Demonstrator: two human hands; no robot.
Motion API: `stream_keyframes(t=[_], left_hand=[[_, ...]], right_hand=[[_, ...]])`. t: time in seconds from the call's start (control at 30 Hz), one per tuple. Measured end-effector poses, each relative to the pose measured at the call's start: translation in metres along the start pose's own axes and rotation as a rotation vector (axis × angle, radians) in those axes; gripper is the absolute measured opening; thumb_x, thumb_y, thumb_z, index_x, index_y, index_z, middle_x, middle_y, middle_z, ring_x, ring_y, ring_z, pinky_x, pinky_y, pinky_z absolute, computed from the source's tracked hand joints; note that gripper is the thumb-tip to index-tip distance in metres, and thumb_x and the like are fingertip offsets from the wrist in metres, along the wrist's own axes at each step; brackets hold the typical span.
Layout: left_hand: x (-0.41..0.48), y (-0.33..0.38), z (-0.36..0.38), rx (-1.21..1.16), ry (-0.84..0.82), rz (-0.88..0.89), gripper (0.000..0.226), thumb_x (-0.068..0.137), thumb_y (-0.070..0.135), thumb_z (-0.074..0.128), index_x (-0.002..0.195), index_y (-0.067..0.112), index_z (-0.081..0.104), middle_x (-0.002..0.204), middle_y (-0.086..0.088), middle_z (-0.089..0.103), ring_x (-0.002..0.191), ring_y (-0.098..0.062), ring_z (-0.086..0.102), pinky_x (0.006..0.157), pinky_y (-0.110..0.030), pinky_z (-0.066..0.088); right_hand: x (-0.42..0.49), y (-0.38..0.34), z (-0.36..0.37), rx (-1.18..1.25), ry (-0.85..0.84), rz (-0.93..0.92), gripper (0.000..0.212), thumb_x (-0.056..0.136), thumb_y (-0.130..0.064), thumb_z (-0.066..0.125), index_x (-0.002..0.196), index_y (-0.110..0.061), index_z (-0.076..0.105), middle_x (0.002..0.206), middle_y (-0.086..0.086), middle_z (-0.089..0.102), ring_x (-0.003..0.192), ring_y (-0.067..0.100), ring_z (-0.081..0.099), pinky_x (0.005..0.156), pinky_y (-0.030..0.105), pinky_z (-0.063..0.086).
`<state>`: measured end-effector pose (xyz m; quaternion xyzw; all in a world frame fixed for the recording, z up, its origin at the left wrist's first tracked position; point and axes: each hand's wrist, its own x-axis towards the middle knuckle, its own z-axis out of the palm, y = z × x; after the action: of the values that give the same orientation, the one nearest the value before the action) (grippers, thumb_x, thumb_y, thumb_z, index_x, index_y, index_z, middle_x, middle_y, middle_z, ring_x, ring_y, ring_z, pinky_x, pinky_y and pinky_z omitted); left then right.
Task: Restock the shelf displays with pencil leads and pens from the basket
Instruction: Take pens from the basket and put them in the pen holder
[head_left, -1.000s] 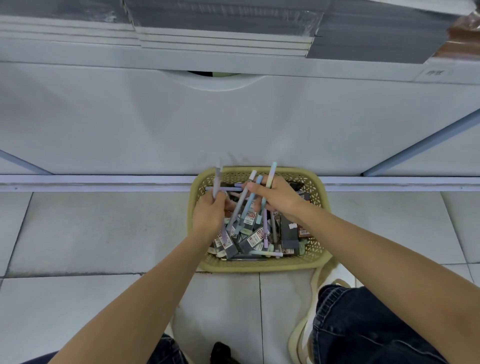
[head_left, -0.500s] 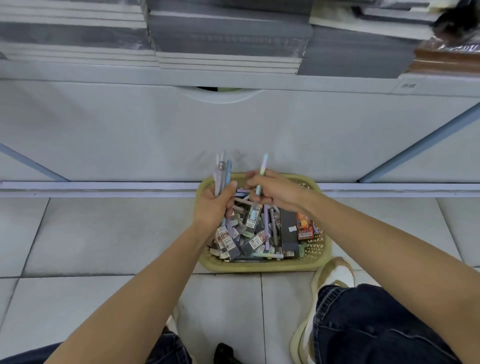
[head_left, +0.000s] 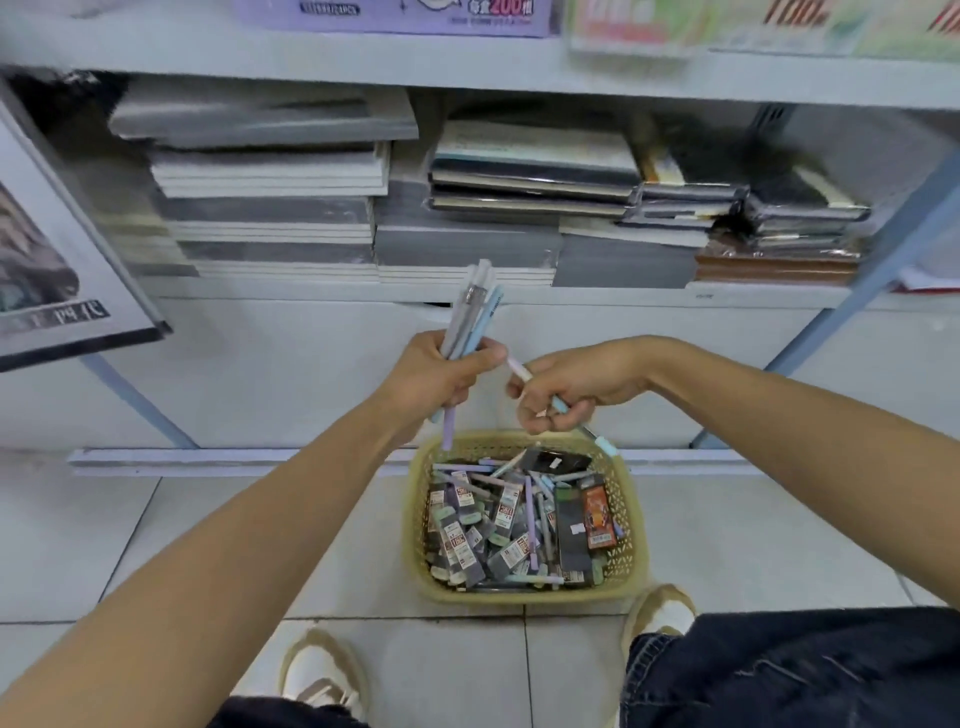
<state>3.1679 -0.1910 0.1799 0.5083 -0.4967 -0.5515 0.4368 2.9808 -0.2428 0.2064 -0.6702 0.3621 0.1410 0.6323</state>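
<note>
A yellow plastic basket (head_left: 636, 525) sits on the tiled floor, filled with grey pencil-lead packs (head_left: 460, 540) and loose pastel pens. Above its far rim, my left hand (head_left: 441, 376) grips a bunch of pens (head_left: 475, 306), grey, blue and purple, that stick up and down out of the fist. Just to the right, my right hand (head_left: 576, 384) holds a pink and blue pen (head_left: 519, 370) slanted across its fingers, its pink tip close to my left thumb.
A white shelf unit (head_left: 311, 364) stands behind the basket, its low shelf stacked with wrapped notebooks (head_left: 270, 208) and dark books (head_left: 535, 171). A framed poster (head_left: 47, 270) leans at the left. My shoes (head_left: 322, 675) and jeans (head_left: 779, 670) are at the bottom edge.
Both hands have risen out of the basket with pens. The view has tilted up, so the notebook shelf now shows.
</note>
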Motion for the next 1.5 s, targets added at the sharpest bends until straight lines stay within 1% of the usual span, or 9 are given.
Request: stream_keyframes(t=[0.2, 0.33, 0.47, 0.73, 0.83, 1.0, 1.17, 1.37, 1.5], left_hand=[[-0.009, 0.07, -0.008, 0.178, 0.019, 0.092, 0.02, 0.085, 0.025, 0.074, 0.081, 0.009, 0.062, 0.046, 0.008, 0.041, 0.042, -0.007, 0.033, 0.042, -0.018, 0.033], [-0.014, 0.113, -0.017, 0.126, 0.188, 0.173, 0.022, 0.088, 0.027, 0.071, 0.079, 0.009, 0.062, 0.046, 0.01, 0.038, 0.043, -0.008, 0.031, 0.041, -0.018, 0.033], [-0.016, 0.147, -0.02, -0.018, 0.309, 0.215, 0.024, 0.089, 0.026, 0.07, 0.086, 0.006, 0.057, 0.047, 0.007, 0.039, 0.041, -0.007, 0.03, 0.039, -0.016, 0.032], [-0.014, 0.201, 0.004, -0.12, 0.126, 0.331, 0.028, 0.089, 0.032, 0.066, 0.096, 0.006, 0.059, 0.05, 0.009, 0.033, 0.044, -0.008, 0.026, 0.041, -0.016, 0.031], [-0.008, 0.223, 0.002, -0.15, 0.059, 0.368, 0.034, 0.088, 0.04, 0.063, 0.1, 0.01, 0.054, 0.052, 0.009, 0.031, 0.046, -0.008, 0.027, 0.042, -0.015, 0.032], [0.008, 0.248, -0.001, -0.195, 0.032, 0.353, 0.021, 0.101, 0.029, 0.048, 0.093, 0.011, 0.056, 0.057, 0.004, 0.042, 0.045, -0.01, 0.036, 0.044, -0.016, 0.037], [0.02, 0.257, -0.003, -0.164, 0.005, 0.399, 0.026, 0.101, 0.032, 0.047, 0.099, 0.009, 0.059, 0.056, 0.004, 0.052, 0.045, -0.01, 0.042, 0.046, -0.017, 0.042], [0.036, 0.262, -0.003, -0.099, -0.004, 0.437, 0.032, 0.098, 0.037, 0.049, 0.1, 0.007, 0.061, 0.062, 0.002, 0.057, 0.047, -0.011, 0.047, 0.049, -0.019, 0.046], [0.043, 0.262, 0.003, -0.103, -0.025, 0.449, 0.031, 0.097, 0.037, 0.049, 0.1, 0.008, 0.06, 0.062, 0.002, 0.057, 0.048, -0.011, 0.047, 0.049, -0.02, 0.046]], right_hand=[[-0.062, -0.049, -0.009, -0.069, 0.082, -0.139, 0.023, 0.097, -0.005, 0.047, 0.119, -0.009, 0.041, 0.077, -0.002, 0.065, 0.046, 0.008, 0.038, 0.046, 0.022, 0.023], [-0.102, -0.065, -0.026, 0.028, 0.36, -0.374, 0.038, 0.089, -0.011, 0.065, 0.123, -0.016, 0.051, 0.093, 0.005, 0.071, 0.075, 0.017, 0.059, 0.062, 0.025, 0.04], [-0.129, -0.071, -0.039, 0.195, 0.63, -0.613, 0.028, 0.083, -0.018, 0.072, 0.11, -0.016, 0.066, 0.093, 0.007, 0.074, 0.067, 0.011, 0.061, 0.057, 0.018, 0.046], [-0.17, -0.136, -0.054, 0.254, 1.162, -1.139, 0.011, 0.094, -0.017, 0.061, 0.095, -0.014, 0.072, 0.077, -0.001, 0.067, 0.067, 0.01, 0.056, 0.052, 0.017, 0.045], [-0.197, -0.167, -0.077, 0.145, 1.343, -1.114, 0.013, 0.096, -0.014, 0.057, 0.096, -0.009, 0.069, 0.08, -0.003, 0.069, 0.073, 0.01, 0.064, 0.057, 0.019, 0.051], [-0.21, -0.198, -0.118, -0.059, 1.486, -0.947, 0.022, 0.099, -0.009, 0.051, 0.104, 0.01, 0.061, 0.087, 0.02, 0.065, 0.066, 0.016, 0.063, 0.062, 0.022, 0.055], [-0.223, -0.208, -0.143, -0.09, 1.59, -0.95, 0.021, 0.099, -0.01, 0.048, 0.104, 0.007, 0.059, 0.08, 0.013, 0.063, 0.067, 0.018, 0.062, 0.067, 0.028, 0.055], [-0.212, -0.195, -0.163, -0.339, 1.525, -0.676, 0.021, 0.099, -0.015, 0.053, 0.104, 0.002, 0.063, 0.085, 0.013, 0.067, 0.072, 0.017, 0.063, 0.062, 0.023, 0.053], [-0.199, -0.185, -0.17, -0.487, 1.55, -0.627, 0.019, 0.098, -0.018, 0.055, 0.099, -0.002, 0.067, 0.081, 0.005, 0.068, 0.071, 0.011, 0.064, 0.057, 0.008, 0.044]])
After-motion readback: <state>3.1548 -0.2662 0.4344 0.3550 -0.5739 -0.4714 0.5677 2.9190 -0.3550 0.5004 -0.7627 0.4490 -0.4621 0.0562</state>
